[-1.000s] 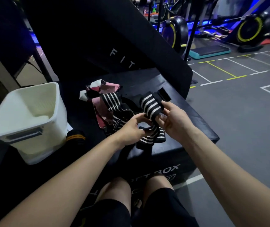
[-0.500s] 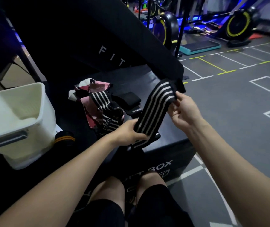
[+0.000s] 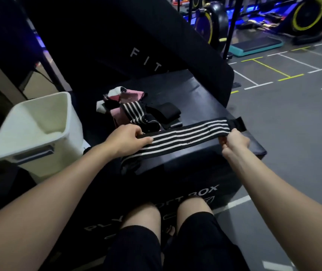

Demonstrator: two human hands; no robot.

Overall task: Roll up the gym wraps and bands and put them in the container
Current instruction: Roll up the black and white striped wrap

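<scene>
I have the black-and-white striped wrap (image 3: 185, 136) stretched flat and nearly straight across the front of the black soft box (image 3: 205, 98), which serves as my bench. My left hand (image 3: 126, 138) lies on its left part with the fingers curled down over the fabric and the thumb along the near edge, pressing it to the surface. My right hand (image 3: 234, 140) pinches the far right end between thumb and fingers, just short of the black tab (image 3: 239, 124) that sticks out past my knuckles. My hands are well apart, one at each end of the stretched length. Below my left hand the rest of the wrap bunches at the box's front edge; I cannot tell how much hangs there in the dim light. Behind the wrap sits a loose heap of more striped wraps and pink bands (image 3: 127, 106). The white container (image 3: 39, 132) stands to my left, beside the box. My knees are just in front of the box.
</scene>
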